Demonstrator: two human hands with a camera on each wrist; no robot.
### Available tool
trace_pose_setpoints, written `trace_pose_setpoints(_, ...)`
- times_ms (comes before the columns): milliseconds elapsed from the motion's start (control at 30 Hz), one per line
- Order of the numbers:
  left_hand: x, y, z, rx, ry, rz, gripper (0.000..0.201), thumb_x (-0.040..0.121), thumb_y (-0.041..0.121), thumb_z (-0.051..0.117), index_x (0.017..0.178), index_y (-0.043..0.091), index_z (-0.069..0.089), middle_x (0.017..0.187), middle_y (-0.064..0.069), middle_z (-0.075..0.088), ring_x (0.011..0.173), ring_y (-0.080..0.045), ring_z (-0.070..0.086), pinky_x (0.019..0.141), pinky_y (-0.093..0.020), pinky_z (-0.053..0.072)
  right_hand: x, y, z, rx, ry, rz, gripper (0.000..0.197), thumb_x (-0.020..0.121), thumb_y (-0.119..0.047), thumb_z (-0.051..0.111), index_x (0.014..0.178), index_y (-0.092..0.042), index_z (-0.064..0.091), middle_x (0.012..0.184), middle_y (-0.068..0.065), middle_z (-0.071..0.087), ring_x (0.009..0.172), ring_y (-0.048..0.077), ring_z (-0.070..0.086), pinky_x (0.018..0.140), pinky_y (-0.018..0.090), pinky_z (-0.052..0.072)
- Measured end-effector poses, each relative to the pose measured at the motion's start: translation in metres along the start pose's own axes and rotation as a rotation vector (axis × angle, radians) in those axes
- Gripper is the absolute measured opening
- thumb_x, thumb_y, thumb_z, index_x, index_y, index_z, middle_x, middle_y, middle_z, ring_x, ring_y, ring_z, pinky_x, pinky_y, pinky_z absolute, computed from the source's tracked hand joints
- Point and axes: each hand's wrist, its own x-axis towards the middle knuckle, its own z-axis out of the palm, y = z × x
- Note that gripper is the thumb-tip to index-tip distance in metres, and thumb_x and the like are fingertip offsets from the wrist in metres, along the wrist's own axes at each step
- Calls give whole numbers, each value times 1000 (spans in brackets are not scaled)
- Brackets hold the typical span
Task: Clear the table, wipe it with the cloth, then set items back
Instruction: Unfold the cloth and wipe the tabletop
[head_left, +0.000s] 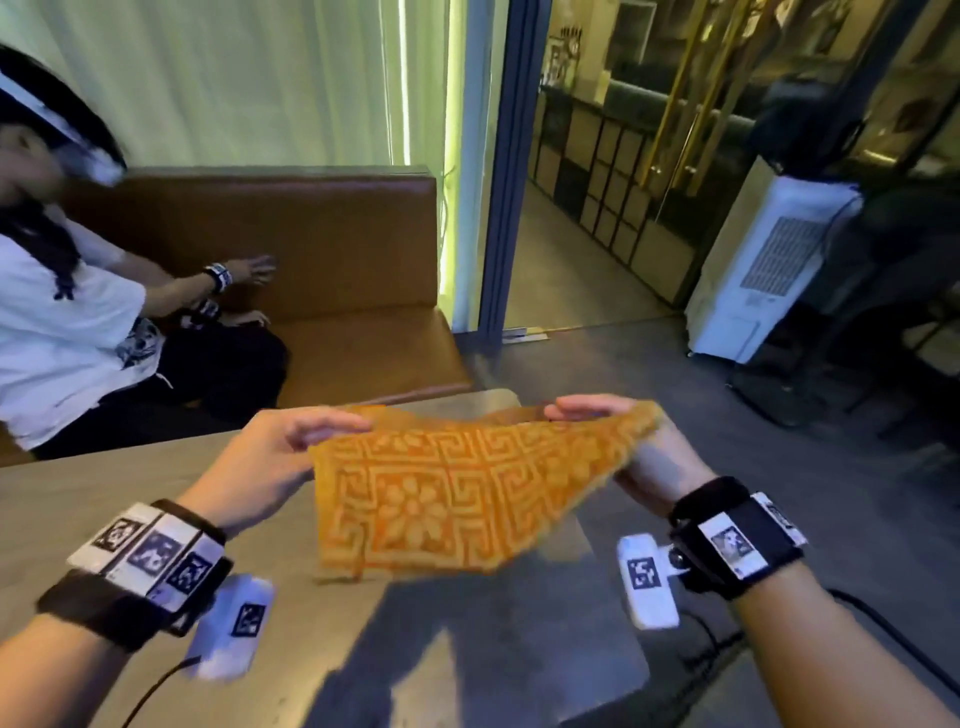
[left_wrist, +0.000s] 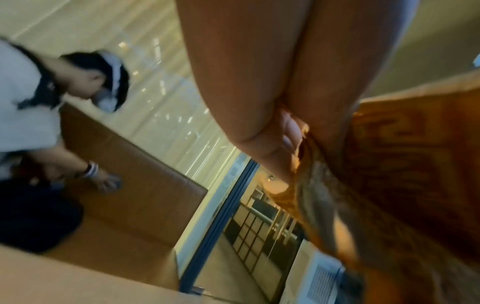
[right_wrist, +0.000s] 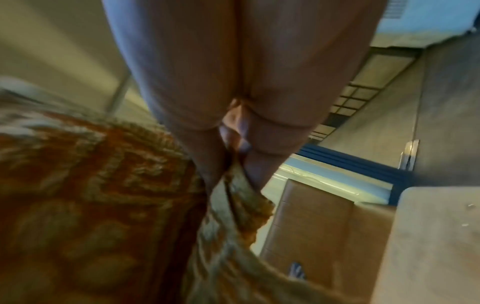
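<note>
An orange cloth (head_left: 447, 493) with a pale key-and-flower pattern hangs spread in the air above the table (head_left: 78, 499). My left hand (head_left: 291, 441) pinches its upper left corner and my right hand (head_left: 602, 410) pinches its upper right corner. The cloth's lower edge droops toward me, clear of the tabletop. In the left wrist view my left hand (left_wrist: 283, 148) clamps the cloth (left_wrist: 389, 164) between fingers and thumb. The right wrist view shows my right hand (right_wrist: 233, 160) gripping the cloth (right_wrist: 91, 195) the same way.
A second person in a white shirt (head_left: 62, 322) sits on the brown bench (head_left: 337, 249) at the table's far left, one hand on the backrest. A white air cooler (head_left: 769, 260) stands on the floor to the right. The table's right edge (head_left: 613, 597) drops to grey floor.
</note>
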Motion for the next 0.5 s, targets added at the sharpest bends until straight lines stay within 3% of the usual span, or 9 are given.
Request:
trace_pose_setpoints(33,4,-2,0,73,-3,8,37,67,42,85,97,22,76,92,-4,76,81,-17,71,69,-28,56,2,5,0,-78,-7,8,36,81,12,63,114,-4,68,112,14,71,104,24,69,87,37,57)
trace_pose_setpoints(100,11,-17,3,161,-3,16,10,85,15,73,91,23,74,86,-8,74,74,-23,67,64,-33,53,5,20,2,-150,8,81,37,88,12,58,122,-2,63,113,13,71,105,21,68,88,32,56)
trace_pose_setpoints(167,16,-34,8,72,20,-100,19,91,3,62,88,19,71,77,-11,70,64,-23,61,57,-31,50,6,31,7,-161,22,156,27,92,2,58,118,0,66,109,18,71,97,22,70,80,30,58)
trace_pose_setpoints(267,13,-45,27,-31,49,-304,16,90,5,56,87,13,70,67,-7,64,52,-14,56,51,-26,50,12,46,18,-364,78,245,18,94,-9,59,100,-1,73,97,22,73,81,22,70,68,32,58)
trace_pose_setpoints(300,11,-50,36,-74,48,-359,21,92,2,51,90,11,70,69,-8,64,53,-15,57,52,-28,53,14,50,24,-507,120,251,20,93,-9,56,94,-1,74,93,19,74,81,21,69,70,36,58)
trace_pose_setpoints(400,6,-57,66,-359,-19,-439,29,92,-7,46,111,2,66,93,-22,68,80,-28,62,68,-39,59,14,50,63,-845,206,188,27,91,-10,46,86,-3,72,92,16,73,88,28,66,77,37,50)
trace_pose_setpoints(500,-2,-58,85,-734,-107,-485,36,79,-4,64,114,3,64,98,-16,68,83,-25,65,73,-36,58,-2,54,116,-955,47,165,34,86,-36,43,94,-16,69,91,8,72,88,30,65,76,35,52)
